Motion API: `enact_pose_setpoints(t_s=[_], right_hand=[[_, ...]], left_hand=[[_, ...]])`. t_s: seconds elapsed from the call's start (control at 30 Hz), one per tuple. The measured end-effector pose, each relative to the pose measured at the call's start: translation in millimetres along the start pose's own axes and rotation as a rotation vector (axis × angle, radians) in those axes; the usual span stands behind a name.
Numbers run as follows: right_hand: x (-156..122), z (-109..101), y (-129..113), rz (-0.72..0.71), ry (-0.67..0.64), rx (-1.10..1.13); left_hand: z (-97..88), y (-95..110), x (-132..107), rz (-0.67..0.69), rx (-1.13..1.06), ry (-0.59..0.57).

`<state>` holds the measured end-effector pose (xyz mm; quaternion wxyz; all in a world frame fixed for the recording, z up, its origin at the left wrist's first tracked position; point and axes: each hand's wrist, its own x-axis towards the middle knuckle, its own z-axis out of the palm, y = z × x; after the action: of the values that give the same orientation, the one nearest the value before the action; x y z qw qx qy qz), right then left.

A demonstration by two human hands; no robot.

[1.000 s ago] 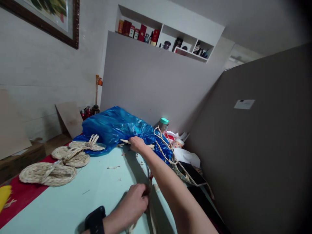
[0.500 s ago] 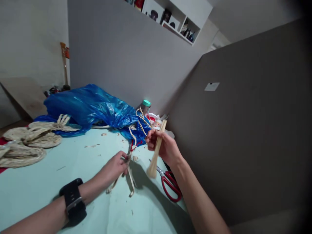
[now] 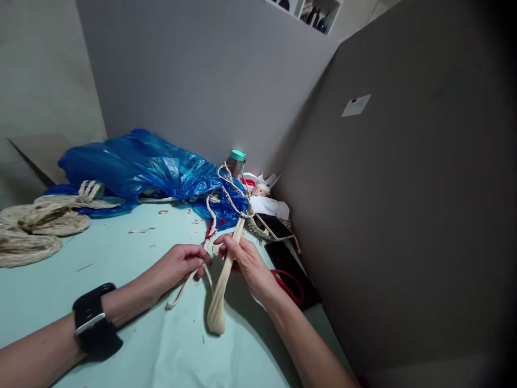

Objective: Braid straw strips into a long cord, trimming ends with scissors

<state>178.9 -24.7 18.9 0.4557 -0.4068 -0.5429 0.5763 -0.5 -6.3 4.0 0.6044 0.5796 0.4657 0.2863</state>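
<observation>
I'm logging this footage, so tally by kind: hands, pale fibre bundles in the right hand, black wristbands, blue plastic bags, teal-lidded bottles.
Left hand and right hand: 2
Pale fibre bundle: 1
Black wristband: 1
Blue plastic bag: 1
Teal-lidded bottle: 1
Total: 6

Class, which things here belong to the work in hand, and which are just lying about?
Likely part of the job:
pale strands, in the left hand
fibre bundle, in the right hand
woven pieces, untouched

Apparently just lying about:
green-lidded bottle
patterned cup
loose scraps
</observation>
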Motion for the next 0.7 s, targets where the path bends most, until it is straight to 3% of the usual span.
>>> enact_pose_setpoints(t_s=[0.13,0.3,0.4,0.5,0.7], right_hand=[[2.9,-6.7,5.1,-0.042,0.013,-0.010],[10.6,-1.4,11.4,-0.013,0.066,0.199],[13.7,3.9,5.9,-0.017,0.146,0.085],[16.8,4.9,-3.6,-0.006,0.142,-0.080],[24.8,3.1,0.5,-0.030,0.114,0.028]], left_hand=[[-1.8,1.1,0.4,-0.058,-0.041,-0.038],[-5.8,-8.3,8.5,-0.055,-0.037,-0.057],[-7.0,-9.9,10.1,-0.040,-0.014,-0.051],[-6.9,-6.2,8.1,-0.032,0.018,-0.056],[-7.1,0.6,3.8,-0.075,-0.082,-0.145]])
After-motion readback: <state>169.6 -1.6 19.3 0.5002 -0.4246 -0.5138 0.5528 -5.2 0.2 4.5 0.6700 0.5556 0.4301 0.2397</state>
